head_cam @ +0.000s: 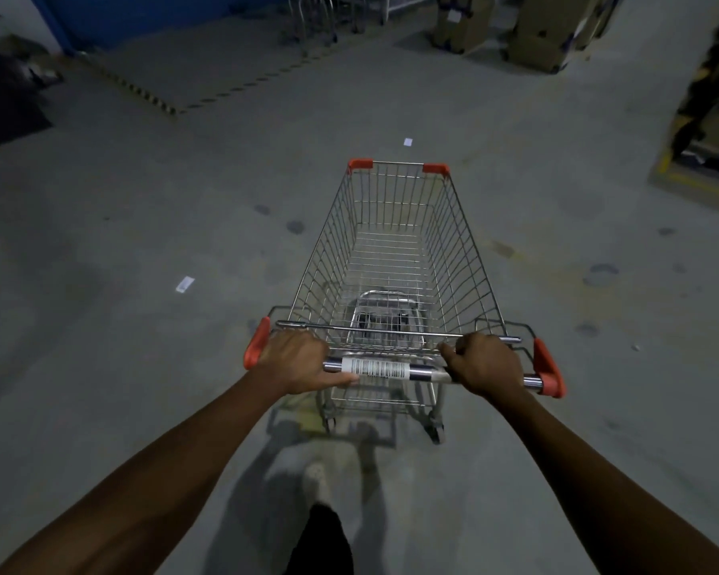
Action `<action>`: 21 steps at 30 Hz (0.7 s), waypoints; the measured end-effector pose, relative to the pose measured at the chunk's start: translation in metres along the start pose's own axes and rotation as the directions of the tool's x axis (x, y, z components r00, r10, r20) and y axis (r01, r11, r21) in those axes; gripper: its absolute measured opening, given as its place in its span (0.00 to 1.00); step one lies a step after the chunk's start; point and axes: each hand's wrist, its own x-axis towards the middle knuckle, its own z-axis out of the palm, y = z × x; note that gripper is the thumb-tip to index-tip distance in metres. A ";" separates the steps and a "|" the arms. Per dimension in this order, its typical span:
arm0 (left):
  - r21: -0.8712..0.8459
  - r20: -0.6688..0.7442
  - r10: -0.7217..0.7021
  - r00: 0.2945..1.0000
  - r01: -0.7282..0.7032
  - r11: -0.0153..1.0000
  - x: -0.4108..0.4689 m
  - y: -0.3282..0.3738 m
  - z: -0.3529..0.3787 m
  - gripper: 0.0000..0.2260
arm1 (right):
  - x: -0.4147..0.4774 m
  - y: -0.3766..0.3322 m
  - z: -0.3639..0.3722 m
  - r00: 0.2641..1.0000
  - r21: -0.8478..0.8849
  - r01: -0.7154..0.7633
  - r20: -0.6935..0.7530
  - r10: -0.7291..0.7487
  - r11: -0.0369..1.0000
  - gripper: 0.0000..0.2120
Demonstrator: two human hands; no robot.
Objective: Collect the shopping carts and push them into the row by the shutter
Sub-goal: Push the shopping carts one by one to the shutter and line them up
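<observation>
The shopping cart [395,251] stands on open concrete floor [142,226], its wire basket empty and its nose pointed away from the person. It is held by the handle bar [424,373]. The left hand [297,361] is wrapped over the bar just inside the cart's left orange end cap [258,342], with the thumb laid along the bar toward the barcode label [376,367]. The right hand [484,363] is curled round the bar just inside the right end cap [548,369]. Both grips are closed on the bar, one to each side of the label.

The step in hand is judged to be the push toward the row. Far ahead of the cart and slightly to its left, other carts [320,18] are dimly seen beside a blue panel [142,14]. This may be the shutter, though that cannot be told for certain. Far ahead and to the cart's right, cardboard boxes [536,35] are stacked.

For the push to be done well, the wide, even hold is best used for steering. A slight swing to the cart's left is probably needed, and it can be made by pressing harder with the right hand. One paper scrap [408,141] lies just ahead of the cart's nose and another [184,284] to its left. Both are better passed than rolled over, since small castors may snag. Speed should be eased well before the row, so that the nose can be lined up squarely behind the last cart and nested, not rammed
</observation>
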 end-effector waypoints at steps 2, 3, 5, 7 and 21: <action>-0.002 0.003 0.013 1.000 -0.013 1.000 0.036 -0.033 -0.006 0.52 | 0.043 -0.017 -0.001 1.000 0.026 -0.016 -0.010 0.016 1.000 0.27; -0.003 0.011 0.006 1.000 -0.006 1.000 0.053 -0.048 -0.010 0.50 | 0.062 -0.024 -0.002 0.999 0.036 -0.032 -0.012 0.033 0.999 0.27; 0.001 0.053 -0.016 0.998 0.016 1.000 0.087 -0.078 -0.019 0.44 | 0.101 -0.042 -0.006 0.998 0.038 -0.067 0.000 0.067 0.997 0.27; -0.012 0.097 0.003 0.995 -0.002 1.000 0.117 -0.102 -0.026 0.39 | 0.137 -0.053 -0.009 0.995 0.070 -0.091 0.040 0.088 0.993 0.26; 0.005 0.059 0.085 0.995 -0.086 0.996 0.371 -0.257 -0.058 0.45 | 0.396 -0.102 -0.038 0.991 0.099 -0.131 -0.010 0.133 0.986 0.24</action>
